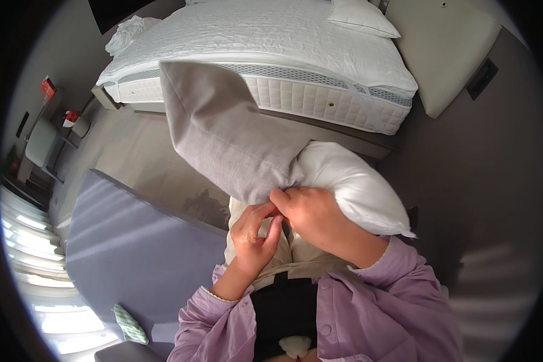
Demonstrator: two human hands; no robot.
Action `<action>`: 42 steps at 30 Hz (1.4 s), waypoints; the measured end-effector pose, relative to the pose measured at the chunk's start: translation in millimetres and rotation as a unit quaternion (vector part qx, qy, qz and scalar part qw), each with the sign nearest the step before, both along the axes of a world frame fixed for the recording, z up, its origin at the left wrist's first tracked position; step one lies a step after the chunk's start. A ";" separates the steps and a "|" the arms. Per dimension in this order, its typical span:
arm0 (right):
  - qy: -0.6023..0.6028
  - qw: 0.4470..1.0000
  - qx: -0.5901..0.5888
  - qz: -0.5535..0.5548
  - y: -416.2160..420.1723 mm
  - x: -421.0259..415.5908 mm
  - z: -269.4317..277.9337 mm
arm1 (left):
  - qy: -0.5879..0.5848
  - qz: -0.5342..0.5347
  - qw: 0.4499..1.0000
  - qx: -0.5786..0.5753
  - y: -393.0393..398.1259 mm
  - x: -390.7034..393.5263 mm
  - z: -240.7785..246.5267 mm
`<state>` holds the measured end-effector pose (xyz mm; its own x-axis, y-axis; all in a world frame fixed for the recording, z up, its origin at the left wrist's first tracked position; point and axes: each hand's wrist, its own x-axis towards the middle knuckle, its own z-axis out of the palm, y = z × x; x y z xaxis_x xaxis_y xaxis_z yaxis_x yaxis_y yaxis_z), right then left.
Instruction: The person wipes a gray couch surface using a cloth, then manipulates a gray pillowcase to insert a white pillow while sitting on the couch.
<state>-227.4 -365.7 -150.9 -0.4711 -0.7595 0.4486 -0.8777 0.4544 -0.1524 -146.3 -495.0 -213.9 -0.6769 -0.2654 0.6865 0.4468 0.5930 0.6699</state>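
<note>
A grey fabric pillowcase (217, 122) stretches up and left in front of me, its far corner standing loose. Out of its near right end bulges a white pillow insert (353, 185), partly inside the case. My right hand (310, 215) grips the edge of the cover where grey cloth meets white. Close beside it, my left hand (254, 235) has its fingertips at the case's lower edge, touching or nearly touching the right hand's fingers. Whether the left fingers pinch the cloth cannot be made out. Both hands are just above my lap.
Beyond the cushion stands a bed with a white quilted mattress cover (253, 34), a white pillow (362, 18) and bunched white cloth (129, 34). A blue-grey sofa (140, 253) with a small green cushion (130, 325) lies at left, a chair (43, 142) farther off.
</note>
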 end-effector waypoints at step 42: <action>-0.084 0.990 0.002 0.109 -49.3 -9.4 -100.9 | -0.148 -0.015 0.927 0.345 -61.5 49.3 -29.5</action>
